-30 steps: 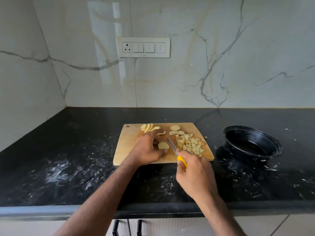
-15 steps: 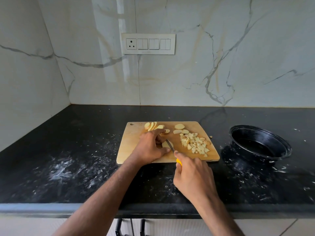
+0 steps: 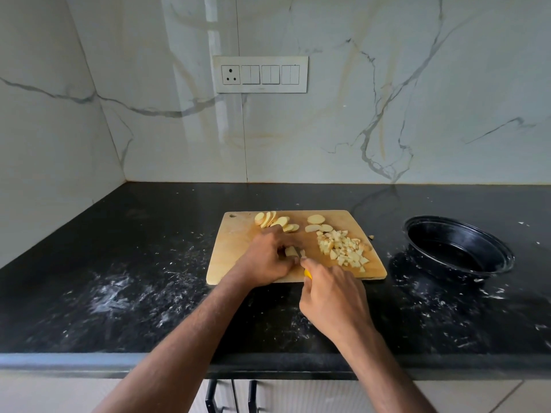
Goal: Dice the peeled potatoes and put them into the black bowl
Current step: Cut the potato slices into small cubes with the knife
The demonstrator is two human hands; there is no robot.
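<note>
Wooden chopping board [image 3: 238, 248], one, on the black stone counter [image 3: 134, 278], near its front edge. On it: a fanned row of potato slices [image 3: 275, 222] at the far edge; a few loose rounds [image 3: 317, 223] just right of those; a heap of diced potato [image 3: 343, 248] on the right half; one slice under the knife [image 3: 291, 251] at the centre. Left hand [image 3: 265, 260]: fingers curled down over that slice, pinning it to the board. Right hand [image 3: 334, 299]: closed round a yellow-handled knife [image 3: 308, 274], blade largely hidden between the hands. Black bowl [image 3: 504, 257]: on the counter well right of the board, no potato visible inside. Handling, by judgement: the pieces are light, firm and wet-cut, likely slippery with starch; slices are best held flat from above with fingertips tucked back from the blade, and dice better scooped in a handful or swept off the board than pinched singly. Counter carries pale smears and specks.
</note>
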